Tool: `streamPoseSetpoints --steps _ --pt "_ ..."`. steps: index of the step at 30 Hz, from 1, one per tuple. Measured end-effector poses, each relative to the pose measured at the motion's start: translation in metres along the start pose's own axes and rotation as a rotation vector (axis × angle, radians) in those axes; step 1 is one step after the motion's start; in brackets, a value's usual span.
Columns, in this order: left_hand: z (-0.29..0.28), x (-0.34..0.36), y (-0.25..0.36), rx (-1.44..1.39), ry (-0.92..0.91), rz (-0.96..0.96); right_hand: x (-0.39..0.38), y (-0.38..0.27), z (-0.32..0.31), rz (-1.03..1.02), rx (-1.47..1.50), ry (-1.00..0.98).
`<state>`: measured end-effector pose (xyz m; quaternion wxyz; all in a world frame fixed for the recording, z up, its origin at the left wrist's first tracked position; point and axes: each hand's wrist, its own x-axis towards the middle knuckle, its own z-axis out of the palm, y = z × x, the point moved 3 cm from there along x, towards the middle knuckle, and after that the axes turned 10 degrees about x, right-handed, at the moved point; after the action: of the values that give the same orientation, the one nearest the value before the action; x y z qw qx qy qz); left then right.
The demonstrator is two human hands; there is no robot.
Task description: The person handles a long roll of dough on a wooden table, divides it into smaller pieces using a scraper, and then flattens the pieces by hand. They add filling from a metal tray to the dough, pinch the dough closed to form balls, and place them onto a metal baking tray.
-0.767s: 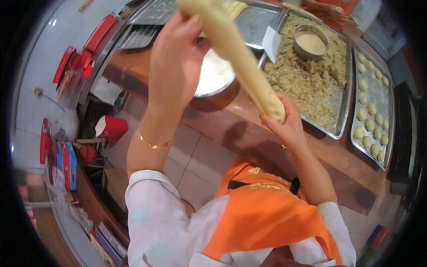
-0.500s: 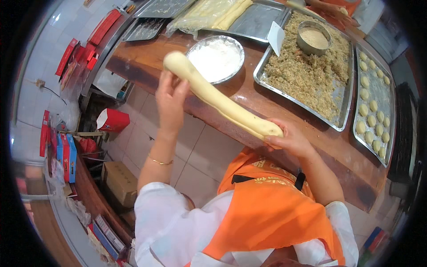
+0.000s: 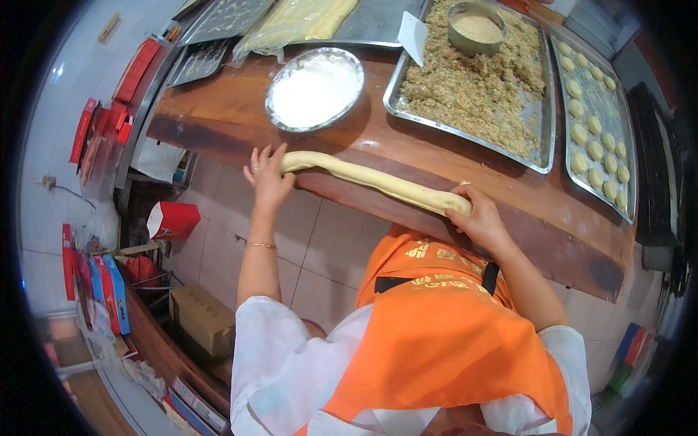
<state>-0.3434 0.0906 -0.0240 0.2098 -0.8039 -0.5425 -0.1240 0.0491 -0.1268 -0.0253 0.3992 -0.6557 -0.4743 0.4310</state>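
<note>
A long pale dough roll (image 3: 371, 182) stretches along the front edge of the wooden table (image 3: 193, 123). My left hand (image 3: 270, 176) holds its left end between thumb and index finger, other fingers spread. My right hand (image 3: 474, 218) grips the right end. Just behind the roll stands a metal bowl of white powder (image 3: 314, 89). To the right of it, a large steel tray (image 3: 542, 161) holds crumbly filling (image 3: 472, 94), with a metal pot of pale crumbs (image 3: 476, 29) and a white scraper (image 3: 411, 40) at its left rim.
A tray of small dough rounds (image 3: 614, 203) sits at the right. Dough under plastic (image 3: 291, 22) and more trays (image 3: 211, 29) are at the back left. Red boxes (image 3: 137, 69), a red container (image 3: 173, 218) and a cardboard box (image 3: 200, 320) lie left. Another person's hand shows at top edge.
The dough roll has come down from a raised, steep slant to nearly horizontal along the table edge. Both my hands have moved with it, the left one lower.
</note>
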Motion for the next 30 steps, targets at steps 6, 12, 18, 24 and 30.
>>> streamPoseSetpoints --steps 6,12,18,24,30 --pt "-0.012 0.041 -0.037 -0.474 -0.259 0.186 -0.013 -0.004 -0.008 0.021 0.064 0.075" --pt "-0.016 0.077 -0.068 -0.175 0.026 0.273 -0.033 0.008 -0.033 0.328 0.318 0.089" --pt "-0.002 0.049 -0.025 0.091 -0.233 0.12 -0.041 -0.027 -0.037 0.035 -0.34 0.221" --pt "-0.082 0.009 0.15 -0.715 -0.107 0.455 0.014 -0.024 -0.044 -0.295 -0.322 0.116" --pt "-0.109 -0.022 0.26 -0.756 -0.233 0.752 0.021 -0.009 -0.048 -0.394 -0.346 0.04"
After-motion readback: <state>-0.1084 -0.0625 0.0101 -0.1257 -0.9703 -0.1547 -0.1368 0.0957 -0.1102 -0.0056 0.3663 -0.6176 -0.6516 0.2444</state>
